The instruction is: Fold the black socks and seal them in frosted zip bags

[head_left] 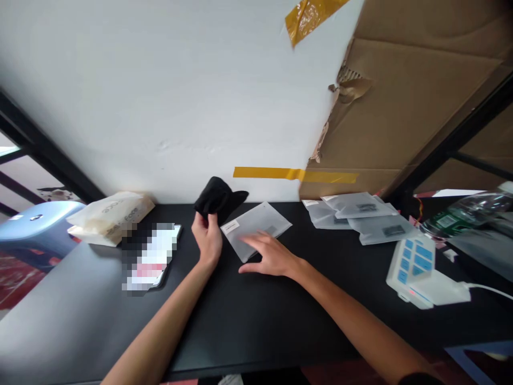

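Bunched black cloth point(216, 196) is pinched in my left hand point(207, 238), raised above the back of the black table. My right hand point(270, 254) is over the near part of a frosted plastic bag point(256, 222), its fingers spread and slightly blurred; whether they touch the bag I cannot tell. The bag lies on the table with a small white label at its left corner. Nothing is held in my right hand.
Several frosted bags point(368, 214) lie at the back right, near a white power strip point(412, 272) and a plastic bottle point(452, 214). A phone point(154, 256) and a tissue pack point(110, 216) are on the left. A white wall point(180, 107) and cardboard point(409, 107) stand behind.
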`<state>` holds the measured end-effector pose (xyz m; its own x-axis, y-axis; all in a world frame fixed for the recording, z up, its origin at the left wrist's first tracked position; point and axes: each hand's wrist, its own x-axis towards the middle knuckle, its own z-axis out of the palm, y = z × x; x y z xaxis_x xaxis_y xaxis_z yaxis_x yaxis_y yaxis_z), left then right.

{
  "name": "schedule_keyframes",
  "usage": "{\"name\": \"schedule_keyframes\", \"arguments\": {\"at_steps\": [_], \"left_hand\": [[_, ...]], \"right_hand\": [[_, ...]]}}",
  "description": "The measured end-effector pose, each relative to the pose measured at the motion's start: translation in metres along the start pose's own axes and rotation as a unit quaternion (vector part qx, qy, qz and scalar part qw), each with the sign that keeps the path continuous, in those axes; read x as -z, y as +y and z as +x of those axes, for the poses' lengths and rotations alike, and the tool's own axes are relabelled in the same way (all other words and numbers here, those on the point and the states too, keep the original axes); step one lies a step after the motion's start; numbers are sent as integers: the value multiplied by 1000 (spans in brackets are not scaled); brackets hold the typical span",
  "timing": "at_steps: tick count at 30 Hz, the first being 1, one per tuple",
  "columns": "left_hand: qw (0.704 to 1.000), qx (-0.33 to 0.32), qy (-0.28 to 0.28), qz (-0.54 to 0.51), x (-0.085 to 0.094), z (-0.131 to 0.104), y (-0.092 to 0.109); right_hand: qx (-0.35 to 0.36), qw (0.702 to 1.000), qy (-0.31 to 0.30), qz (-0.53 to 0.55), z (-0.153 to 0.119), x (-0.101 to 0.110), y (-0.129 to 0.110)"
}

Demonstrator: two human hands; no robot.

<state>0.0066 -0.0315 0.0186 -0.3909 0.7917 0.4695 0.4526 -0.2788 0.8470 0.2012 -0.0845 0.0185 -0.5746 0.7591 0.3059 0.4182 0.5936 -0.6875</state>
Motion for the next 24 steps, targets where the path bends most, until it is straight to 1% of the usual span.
{"name": "schedule_keyframes", "arguments": {"at_steps": [1, 2, 3, 4, 5, 6, 7, 8, 9, 11, 13, 14, 16, 19, 21, 22, 24], "left_hand": [[997, -55, -47, 14, 0, -6, 4], [985, -127, -117, 25, -1, -13, 8], [957, -209, -200, 32, -2, -20, 12], [915, -287, -281, 38, -4, -26, 15], [868, -352, -347, 44, -7, -32, 17], [831, -396, -388, 50, -9, -36, 18], [811, -417, -406, 59, -12, -40, 19], [810, -418, -405, 72, -13, -42, 19], [818, -402, -400, 94, -14, -44, 19], [834, -346, -401, 153, -15, -44, 19], [837, -284, -420, 205, -14, -42, 18], [836, -258, -434, 214, -14, -40, 18], [844, -199, -459, 193, -15, -37, 18], [854, -127, -480, 151, -16, -32, 17], [853, -108, -488, 150, -16, -29, 17], [852, -107, -490, 148, -15, -28, 17], [860, -105, -482, 131, -15, -28, 17]], "right_hand": [[-32, 994, 31, 101, 1, 0, -1], [-70, 973, 69, 207, 1, 2, -2], [-110, 939, 108, 307, 1, 3, -2], [-149, 896, 151, 389, 1, 5, -1], [-183, 853, 193, 449, -1, 8, 1], [-213, 814, 233, 487, -2, 12, 4], [-236, 782, 271, 510, -4, 16, 9], [-251, 755, 308, 521, -6, 23, 14], [-258, 735, 339, 528, -8, 30, 19], [-258, 709, 375, 539, -12, 45, 30], [-263, 698, 373, 551, -16, 57, 35], [-275, 701, 355, 554, -18, 60, 36], [-305, 725, 294, 543, -21, 60, 33], [-329, 775, 191, 504, -24, 48, 24], [-334, 794, 142, 487, -24, 40, 20], [-338, 799, 124, 482, -24, 37, 18], [-339, 804, 103, 478, -23, 35, 17]]}}
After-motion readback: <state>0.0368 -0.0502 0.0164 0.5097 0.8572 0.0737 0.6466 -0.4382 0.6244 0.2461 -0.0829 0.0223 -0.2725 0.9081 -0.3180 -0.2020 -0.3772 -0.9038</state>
